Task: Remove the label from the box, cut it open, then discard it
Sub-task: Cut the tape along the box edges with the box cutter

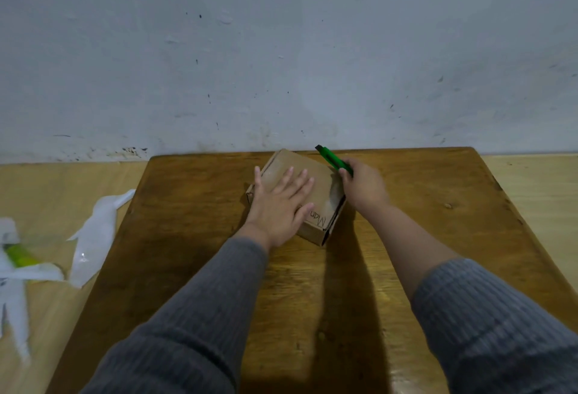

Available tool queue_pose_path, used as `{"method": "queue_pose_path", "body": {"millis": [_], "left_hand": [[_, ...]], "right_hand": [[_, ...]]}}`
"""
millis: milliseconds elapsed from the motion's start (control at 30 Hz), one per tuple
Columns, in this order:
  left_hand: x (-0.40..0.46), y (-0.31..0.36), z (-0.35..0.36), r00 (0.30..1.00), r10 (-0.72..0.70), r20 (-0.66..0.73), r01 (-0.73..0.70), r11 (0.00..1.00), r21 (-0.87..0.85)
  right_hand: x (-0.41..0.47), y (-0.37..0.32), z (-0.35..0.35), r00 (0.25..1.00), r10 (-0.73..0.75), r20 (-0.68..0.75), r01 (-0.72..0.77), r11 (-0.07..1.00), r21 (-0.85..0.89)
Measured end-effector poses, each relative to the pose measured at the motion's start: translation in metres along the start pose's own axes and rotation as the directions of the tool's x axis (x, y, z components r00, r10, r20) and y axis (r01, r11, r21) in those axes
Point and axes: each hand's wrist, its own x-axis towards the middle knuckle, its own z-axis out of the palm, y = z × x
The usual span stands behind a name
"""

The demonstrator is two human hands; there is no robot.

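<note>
Centrally, box (295, 193) (near far edge) under hands (278, 206)

Your brown cardboard box (300, 174) bears dark lettering — the cutter (333, 160) is bright green, black-tipped; your sleeves (200, 315) are grey, ribbed; table (187, 206) golden-brown.

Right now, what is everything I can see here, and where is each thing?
Cardboard box: one, brown, far middle of the table.
Utility knife: one, green, at the box's right edge.
Table: one, dark wood, against the wall.
Plastic scraps: several, white, one with a yellow-green patch, on the floor at left.
Wall: one, grey-white, behind.
Left hand: one, flat on the box top.
Right hand: one, grips the knife.
</note>
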Motion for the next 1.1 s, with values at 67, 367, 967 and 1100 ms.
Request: {"method": "queue_pose_path", "body": {"millis": [67,367,967,1100], "left_hand": [[0.005,0.003,-0.006,0.993,-0.100,0.059,0.099,0.995,0.015],[-0.018,0.032,-0.022,0.870,-0.413,0.269,0.471,0.856,-0.212],[-0.047,0.052,-0.006,0.875,-0.460,0.150,0.484,0.828,-0.284],[-0.047,0.050,-0.003,0.882,-0.453,0.130,0.471,0.831,-0.296]], "right_hand": [[-0.007,0.003,-0.004,0.999,0.028,-0.035,-0.028,1.000,-0.004],[-0.073,0.015,-0.007,0.989,0.117,-0.092,-0.111,0.992,0.065],[-0.059,-0.005,-0.021,0.974,-0.220,0.054,0.223,0.886,-0.406],[-0.041,-0.028,-0.005,0.945,-0.315,0.089,0.320,0.833,-0.451]]}}
